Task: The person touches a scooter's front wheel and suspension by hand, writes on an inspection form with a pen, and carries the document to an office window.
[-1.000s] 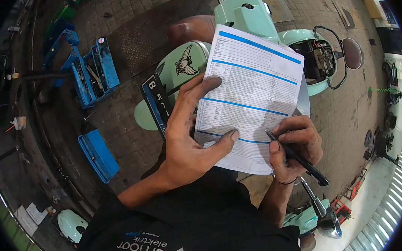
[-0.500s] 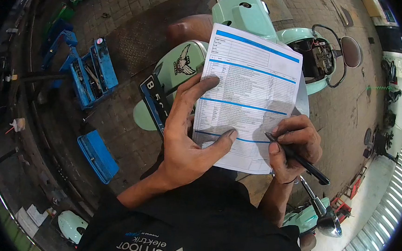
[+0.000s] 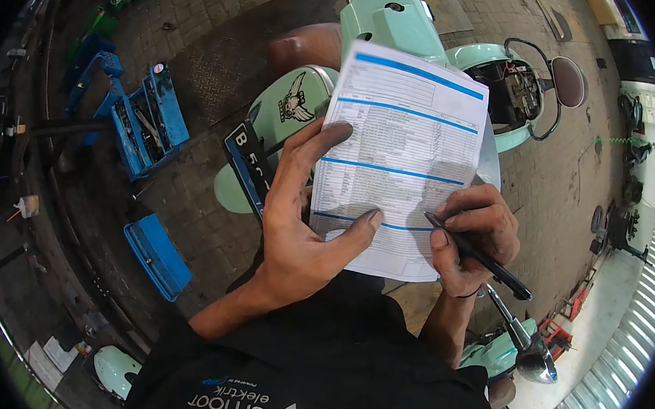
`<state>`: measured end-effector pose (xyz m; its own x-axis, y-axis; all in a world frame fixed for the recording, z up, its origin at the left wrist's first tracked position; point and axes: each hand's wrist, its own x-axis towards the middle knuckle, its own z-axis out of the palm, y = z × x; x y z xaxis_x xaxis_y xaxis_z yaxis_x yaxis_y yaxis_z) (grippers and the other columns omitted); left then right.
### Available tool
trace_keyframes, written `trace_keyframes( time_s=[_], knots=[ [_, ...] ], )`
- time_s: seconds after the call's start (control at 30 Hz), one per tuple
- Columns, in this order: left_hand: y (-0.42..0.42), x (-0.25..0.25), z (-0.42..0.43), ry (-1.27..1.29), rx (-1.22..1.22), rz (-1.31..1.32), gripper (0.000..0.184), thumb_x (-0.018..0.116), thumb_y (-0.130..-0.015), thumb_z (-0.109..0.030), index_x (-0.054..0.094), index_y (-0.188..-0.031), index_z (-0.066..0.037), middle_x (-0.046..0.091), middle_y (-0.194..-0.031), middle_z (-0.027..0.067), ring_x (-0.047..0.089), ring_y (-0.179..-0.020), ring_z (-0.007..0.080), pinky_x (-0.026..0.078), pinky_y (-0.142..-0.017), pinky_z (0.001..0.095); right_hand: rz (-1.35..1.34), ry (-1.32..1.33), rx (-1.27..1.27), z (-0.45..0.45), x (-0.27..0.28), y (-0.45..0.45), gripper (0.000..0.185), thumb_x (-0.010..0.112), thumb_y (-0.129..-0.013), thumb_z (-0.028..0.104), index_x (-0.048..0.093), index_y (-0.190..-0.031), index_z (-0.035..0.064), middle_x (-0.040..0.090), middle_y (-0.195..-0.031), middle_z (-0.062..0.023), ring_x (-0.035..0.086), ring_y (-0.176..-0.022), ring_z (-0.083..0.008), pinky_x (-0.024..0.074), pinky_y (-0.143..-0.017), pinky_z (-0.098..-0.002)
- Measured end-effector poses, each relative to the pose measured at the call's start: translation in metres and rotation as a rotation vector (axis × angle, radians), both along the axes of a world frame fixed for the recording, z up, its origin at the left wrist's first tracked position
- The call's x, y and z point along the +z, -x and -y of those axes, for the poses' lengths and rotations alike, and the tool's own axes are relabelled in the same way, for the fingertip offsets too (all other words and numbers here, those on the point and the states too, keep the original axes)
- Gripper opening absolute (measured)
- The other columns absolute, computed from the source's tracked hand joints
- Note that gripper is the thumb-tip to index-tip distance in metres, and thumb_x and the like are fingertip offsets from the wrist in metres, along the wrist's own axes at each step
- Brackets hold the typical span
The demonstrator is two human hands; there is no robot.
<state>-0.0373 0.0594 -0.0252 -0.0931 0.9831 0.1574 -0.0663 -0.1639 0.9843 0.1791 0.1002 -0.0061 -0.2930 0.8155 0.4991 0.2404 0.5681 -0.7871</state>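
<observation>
My left hand (image 3: 299, 229) grips the left side of a printed form (image 3: 400, 145), thumb across its lower part and fingertips on the upper left edge. The form is white with blue bands and rows of small print, too small to read. A black pen (image 3: 490, 267) is pinched in my right hand (image 3: 481, 234), its tip at the paper near the lowest blue band. Behind the form stands a mint-green scooter (image 3: 389, 23), partly covered by the paper, with a brown seat (image 3: 304, 47) and a number plate (image 3: 247, 165).
An open blue toolbox (image 3: 151, 120) with tools lies on the paved floor at left, and a blue case (image 3: 158, 256) sits below it. The scooter's opened headlamp housing (image 3: 502, 91) and mirror (image 3: 569, 81) jut out at right. Another chrome mirror (image 3: 537, 361) is near my right arm.
The form and both hands have shifted very slightly left in view, along with the background. The pen tip stays near the lowest blue band, and both grips are unchanged.
</observation>
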Motion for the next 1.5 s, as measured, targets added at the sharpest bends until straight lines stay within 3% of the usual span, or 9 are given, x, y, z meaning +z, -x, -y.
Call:
trace_keyframes(
  time_s=[1.5],
  knots=[
    [0.0018, 0.0016, 0.0008, 0.024, -0.034, -0.002, 0.084, 0.077, -0.074, 0.009, 0.039, -0.149, 0.006, 0.036, -0.151, 0.0211, 0.048, -0.139, 0.032, 0.054, -0.106, 0.0394, 0.042, -0.01, 0.025, -0.0001, 0.0001, 0.0013, 0.02, 0.077, -0.066, 0.003, 0.065, -0.081, 0.0016, 0.07, -0.082, -0.0159, 0.067, -0.065, -0.0184, 0.0501, -0.057, -0.0276]
  ],
)
